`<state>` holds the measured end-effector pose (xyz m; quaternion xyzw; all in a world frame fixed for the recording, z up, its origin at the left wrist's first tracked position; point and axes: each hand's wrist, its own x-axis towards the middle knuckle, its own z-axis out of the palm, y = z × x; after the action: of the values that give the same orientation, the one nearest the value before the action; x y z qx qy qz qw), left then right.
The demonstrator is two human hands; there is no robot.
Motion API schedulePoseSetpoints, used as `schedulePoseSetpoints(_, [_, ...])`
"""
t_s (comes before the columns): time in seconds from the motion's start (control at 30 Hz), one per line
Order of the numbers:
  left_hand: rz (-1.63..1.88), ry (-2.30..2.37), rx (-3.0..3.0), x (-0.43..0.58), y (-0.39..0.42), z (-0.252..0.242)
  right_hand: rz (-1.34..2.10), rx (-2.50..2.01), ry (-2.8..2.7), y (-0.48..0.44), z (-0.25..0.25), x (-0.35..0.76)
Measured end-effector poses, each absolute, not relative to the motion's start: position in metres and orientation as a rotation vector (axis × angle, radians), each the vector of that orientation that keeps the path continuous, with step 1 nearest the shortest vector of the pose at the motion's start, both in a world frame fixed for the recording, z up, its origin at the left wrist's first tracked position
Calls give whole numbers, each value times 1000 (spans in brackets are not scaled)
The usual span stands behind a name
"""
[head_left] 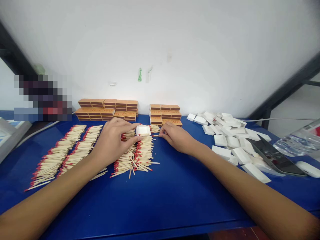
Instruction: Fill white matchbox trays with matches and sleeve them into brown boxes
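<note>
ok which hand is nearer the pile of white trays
Right. The right hand is left of the pile of white trays, not touching it; the left hand is farther left, holding a single white tray.

The matches (145,150) are pale with red heads. The tray (144,130) is white, the tabletop (150,200) blue, the boxes (95,113) orange, brown-striped.

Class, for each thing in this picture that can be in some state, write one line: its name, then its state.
Left hand: pinching a small white tray between thumb and finger.
Small white tray: open side showing.
Right hand: fingertips closed on a match.
Loose matches: unlit, laid in rows, a few askew.
Matchboxes: stacked in two groups by the wall.
Other white trays: heaped untidily.
Phone: screen dark.
</note>
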<state>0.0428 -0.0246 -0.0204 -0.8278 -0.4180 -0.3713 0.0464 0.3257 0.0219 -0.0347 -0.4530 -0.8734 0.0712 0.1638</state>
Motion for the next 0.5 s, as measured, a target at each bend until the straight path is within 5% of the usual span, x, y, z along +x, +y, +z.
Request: schedulePoseSetpoints(0.5, [-1112,-1297,-2539,43,-25,-21,160,-1200,-2425,13,-18,325])
